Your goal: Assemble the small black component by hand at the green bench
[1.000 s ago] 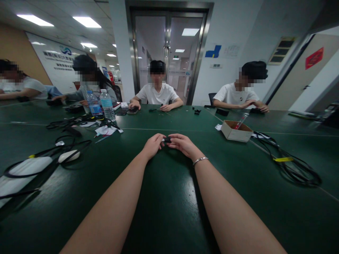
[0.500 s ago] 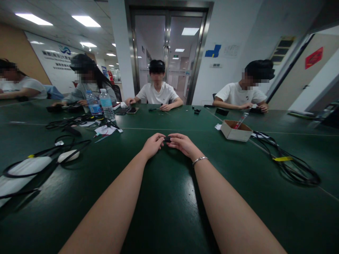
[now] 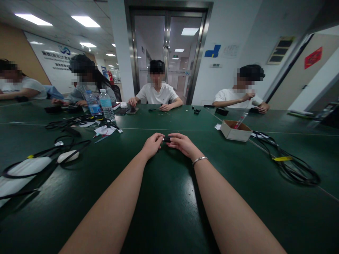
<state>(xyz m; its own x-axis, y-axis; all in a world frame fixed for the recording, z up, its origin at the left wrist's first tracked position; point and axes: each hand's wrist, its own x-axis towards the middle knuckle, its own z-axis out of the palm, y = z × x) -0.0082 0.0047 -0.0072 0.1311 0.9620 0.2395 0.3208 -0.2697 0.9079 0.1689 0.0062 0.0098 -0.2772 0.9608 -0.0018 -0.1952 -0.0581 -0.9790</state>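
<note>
The left hand (image 3: pixel 153 144) and right hand (image 3: pixel 182 144) nearly meet, fingertips pinching opposite ends of a small dark object (image 3: pixel 166 140) between them, over the table (image 3: pixel 169 190). Fingers cover much of it, so its exact kind is hard to tell. An open box (image 3: pixel 234 134) stands right of the hands; a white mouse (image 3: pixel 68 156) lies well left.
</note>
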